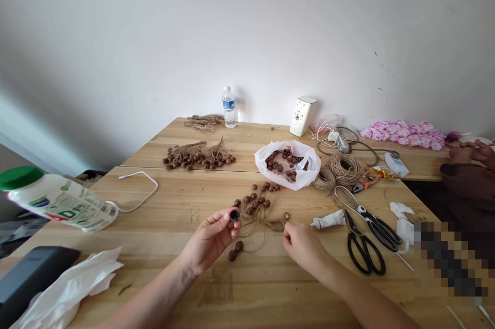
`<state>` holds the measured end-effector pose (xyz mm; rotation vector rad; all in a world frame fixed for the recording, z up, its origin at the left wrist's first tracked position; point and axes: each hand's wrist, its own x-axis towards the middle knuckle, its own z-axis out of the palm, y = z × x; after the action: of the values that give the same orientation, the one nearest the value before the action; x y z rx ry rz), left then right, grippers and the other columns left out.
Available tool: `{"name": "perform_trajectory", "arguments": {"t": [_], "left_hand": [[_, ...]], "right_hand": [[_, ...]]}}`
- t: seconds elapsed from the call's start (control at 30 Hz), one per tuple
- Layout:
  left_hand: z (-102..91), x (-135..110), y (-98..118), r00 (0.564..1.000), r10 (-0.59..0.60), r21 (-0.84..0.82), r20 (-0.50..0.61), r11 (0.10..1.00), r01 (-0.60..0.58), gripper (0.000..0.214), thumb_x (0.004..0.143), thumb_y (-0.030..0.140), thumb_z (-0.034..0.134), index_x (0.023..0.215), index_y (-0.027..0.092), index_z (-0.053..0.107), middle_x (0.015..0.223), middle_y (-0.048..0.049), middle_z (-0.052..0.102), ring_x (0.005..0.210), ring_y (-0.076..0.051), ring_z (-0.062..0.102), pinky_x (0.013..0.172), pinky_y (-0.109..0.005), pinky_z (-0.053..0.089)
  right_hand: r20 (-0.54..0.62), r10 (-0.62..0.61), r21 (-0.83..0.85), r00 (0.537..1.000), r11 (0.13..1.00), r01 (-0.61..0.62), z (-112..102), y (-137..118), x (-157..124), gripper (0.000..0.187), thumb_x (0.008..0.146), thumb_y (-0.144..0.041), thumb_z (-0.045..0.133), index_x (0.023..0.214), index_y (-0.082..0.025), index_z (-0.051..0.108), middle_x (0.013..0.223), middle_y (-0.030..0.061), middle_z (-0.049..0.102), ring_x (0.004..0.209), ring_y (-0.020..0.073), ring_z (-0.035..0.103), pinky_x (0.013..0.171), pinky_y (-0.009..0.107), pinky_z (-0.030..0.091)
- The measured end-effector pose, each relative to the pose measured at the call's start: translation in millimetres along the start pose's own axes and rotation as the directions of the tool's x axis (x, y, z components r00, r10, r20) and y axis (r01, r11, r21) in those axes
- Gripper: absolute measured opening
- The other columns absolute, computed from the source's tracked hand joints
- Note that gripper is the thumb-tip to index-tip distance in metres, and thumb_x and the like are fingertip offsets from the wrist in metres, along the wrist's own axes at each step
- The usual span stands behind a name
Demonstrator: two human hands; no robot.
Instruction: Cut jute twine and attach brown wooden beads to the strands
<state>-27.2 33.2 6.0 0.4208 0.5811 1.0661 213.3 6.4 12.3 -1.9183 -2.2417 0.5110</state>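
Note:
My left hand (212, 239) is closed, pinching a small round brown shell (234, 215) whose dark hollow opening faces up. My right hand (303, 246) is curled shut beside the end of a braided twine cord (275, 225); whatever its fingers hold is hidden. Between and beyond the hands, several brown nut-like balls (253, 204) hang on thin twine strands joined to that cord. A small ring (286, 215) lies at the cord's end. Two more brown balls (235, 250) rest on the wood just below my left hand.
Behind stands a white plastic bag (263, 159) of brown shells, beside twine rolls (346, 168). To the right lie a white tube (328, 219), black-handled scissors (365, 251) and pliers (367, 181). Finished-looking bunches (197, 158) and a water bottle (229, 107) are farther back. Another person's hands (472, 151) show far right.

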Motion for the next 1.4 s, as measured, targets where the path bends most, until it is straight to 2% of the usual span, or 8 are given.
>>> {"name": "perform_trajectory", "arguments": {"t": [0.07,0.17,0.23,0.33,0.5,0.73,1.03,1.4], "left_hand": [[0.8,-2.0,-5.2,0.999,-0.037,0.021,0.02,0.999,0.036,0.025,0.063,0.02,0.082,0.085,0.011,0.073,0.069,-0.0067,0.066,0.063,-0.011,0.058,0.057,-0.02,0.048],[2.2,-4.5,-13.5,0.996,-0.078,0.029,0.045,0.997,0.077,0.025,0.063,0.021,0.082,0.084,0.012,0.073,0.069,-0.0062,0.066,0.063,-0.011,0.059,0.057,-0.02,0.047],[2.8,-5.4,-18.3,0.994,-0.104,0.04,0.043,0.994,0.102,0.024,0.063,0.021,0.082,0.084,0.012,0.074,0.069,-0.0061,0.066,0.064,-0.012,0.06,0.057,-0.02,0.047],[3.8,-6.2,-23.3,0.991,-0.134,0.085,0.029,0.988,0.131,0.024,0.063,0.021,0.082,0.083,0.012,0.074,0.07,-0.0071,0.068,0.064,-0.012,0.061,0.058,-0.021,0.048],[7.6,-9.7,-28.8,0.987,-0.154,0.18,0.041,0.973,0.145,0.026,0.065,0.027,0.081,0.084,0.011,0.073,0.067,-0.0087,0.069,0.059,-0.013,0.061,0.056,-0.022,0.048],[14.7,-15.8,-39.4,0.976,-0.218,0.186,-0.012,0.958,0.216,0.028,0.064,0.028,0.082,0.082,0.009,0.073,0.069,-0.0089,0.069,0.06,-0.015,0.065,0.056,-0.024,0.051],[10.6,-19.7,-55.6,0.926,-0.377,0.157,-0.028,0.913,0.376,0.023,0.069,0.026,0.078,0.08,0.008,0.069,0.073,-0.0103,0.069,0.064,-0.016,0.067,0.06,-0.024,0.054],[10.9,-18.2,-59.7,0.926,-0.377,0.161,-0.001,0.914,0.372,0.022,0.073,0.027,0.075,0.079,0.009,0.066,0.074,-0.0084,0.066,0.059,-0.013,0.065,0.052,-0.021,0.049]], "right_hand": [[0.055,0.088,0.294,0.995,0.95,-0.101,-6.0,7.6,6.3,0.011,0.077,-0.011,0.052,0.067,-0.016,0.053,0.061,0.0024,0.061,0.056,0.0137,0.057,0.053,0.024,0.038],[0.278,0.075,0.772,0.958,0.576,-0.269,-11.8,13.0,16.8,0.012,0.075,-0.025,0.059,0.081,-0.018,0.053,0.051,-0.0061,0.053,0.041,0.01,0.049,0.041,0.021,0.037],[0.336,-0.01,0.897,0.942,0.307,-0.316,-13.8,10.4,23.5,0.028,0.067,-0.03,0.067,0.089,-0.018,0.054,0.052,-0.0071,0.054,0.041,0.0096,0.05,0.04,0.021,0.039],[0.378,-0.103,0.92,0.92,0.153,-0.361,-14.4,-0.4,32.8,0.034,0.06,-0.031,0.074,0.086,-0.014,0.06,0.056,-0.0017,0.061,0.048,0.0107,0.057,0.045,0.022,0.045],[0.38,-0.103,0.919,0.919,0.151,-0.363,-8.6,-12.4,42.2,0.035,0.056,-0.029,0.079,0.084,-0.011,0.067,0.063,0.0027,0.064,0.061,0.0163,0.065,0.046,0.023,0.047],[0.368,-0.048,0.919,0.928,0.17,-0.356,-2.5,-6.1,37.5,0.037,0.053,-0.03,0.082,0.081,-0.011,0.068,0.069,0.0022,0.066,0.051,0.0079,0.056,0.037,0.017,0.032],[0.454,-0.199,0.888,0.869,0.187,-0.421,-3.2,-6.8,35.0,0.03,0.056,-0.026,0.081,0.077,-0.011,0.066,0.052,-0.0038,0.057,0.043,0.0043,0.044,0.038,0.017,0.023],[0.403,-0.173,0.835,0.899,0.472,-0.283,-5.0,-15.2,27.3,0.022,0.062,-0.025,0.074,0.079,-0.013,0.07,0.065,-0.0016,0.063,0.052,0.0059,0.048,0.049,0.019,0.038]]}}
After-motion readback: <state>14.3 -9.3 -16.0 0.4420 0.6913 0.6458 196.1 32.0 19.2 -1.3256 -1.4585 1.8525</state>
